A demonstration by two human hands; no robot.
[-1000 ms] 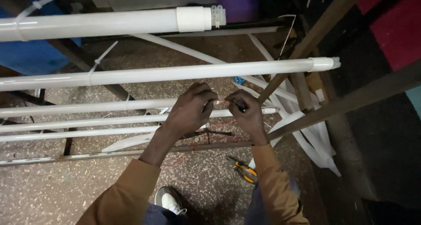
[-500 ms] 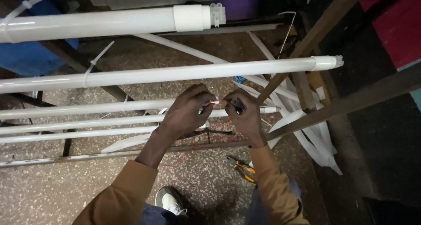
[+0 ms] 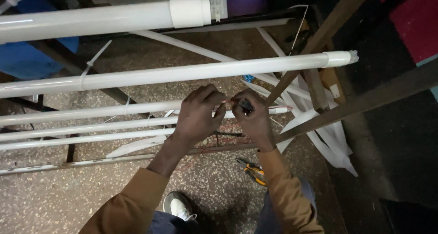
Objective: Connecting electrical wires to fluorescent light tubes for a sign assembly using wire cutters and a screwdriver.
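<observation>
Two hands: left hand [image 3: 197,117], right hand [image 3: 253,120] pinching thin wire [image 3: 226,101] | wire runs left-right

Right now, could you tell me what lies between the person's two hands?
In the head view, a thin reddish wire spans the small gap between the left hand and right hand, above a white tube.

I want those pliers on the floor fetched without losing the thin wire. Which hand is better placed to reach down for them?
Probably the right hand: the pliers lie on the floor just below its wrist, on the right side. The left hand is farther away and pinches the thin reddish wire too.
</observation>
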